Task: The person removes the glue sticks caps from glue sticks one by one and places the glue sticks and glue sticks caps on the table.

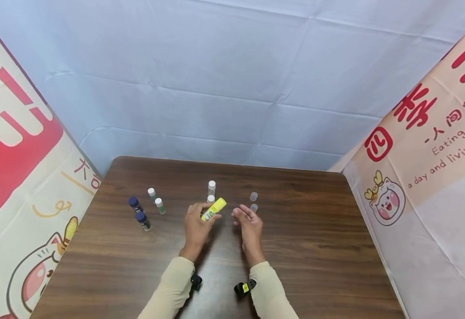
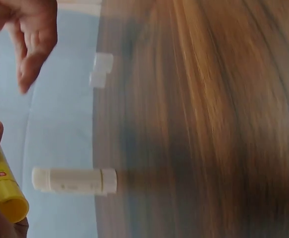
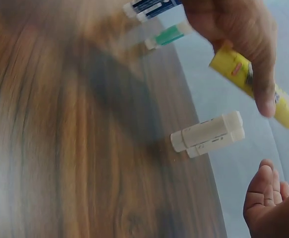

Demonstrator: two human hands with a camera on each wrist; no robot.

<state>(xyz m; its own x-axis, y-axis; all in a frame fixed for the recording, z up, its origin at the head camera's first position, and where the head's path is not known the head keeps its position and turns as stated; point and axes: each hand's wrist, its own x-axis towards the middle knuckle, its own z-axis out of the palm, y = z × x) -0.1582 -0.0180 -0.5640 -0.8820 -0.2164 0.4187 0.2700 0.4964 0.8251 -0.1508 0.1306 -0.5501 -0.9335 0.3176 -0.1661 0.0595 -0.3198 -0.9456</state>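
Note:
My left hand (image 1: 197, 223) grips a yellow glue stick (image 1: 213, 209), tilted up and to the right above the table; its printed label shows between thumb and fingers. To its right, my right hand (image 1: 250, 228) hangs apart from the stick, fingers loosely bent and nothing visible in them. Just behind the left hand stand two white glue sticks (image 1: 211, 186), one partly covered by that hand and the yellow stick. Two small translucent pieces (image 1: 254, 196), perhaps caps, lie beyond the right fingertips. In the right wrist view, the white sticks (image 3: 206, 135) stand close together.
On the left of the brown wooden table (image 1: 316, 239) stand two dark blue glue sticks (image 1: 143, 221). Beside them are two small white-capped sticks, one green-labelled (image 1: 160, 206). A pale cloth (image 1: 216, 88) hangs behind the table, and printed cloths (image 1: 424, 186) flank it.

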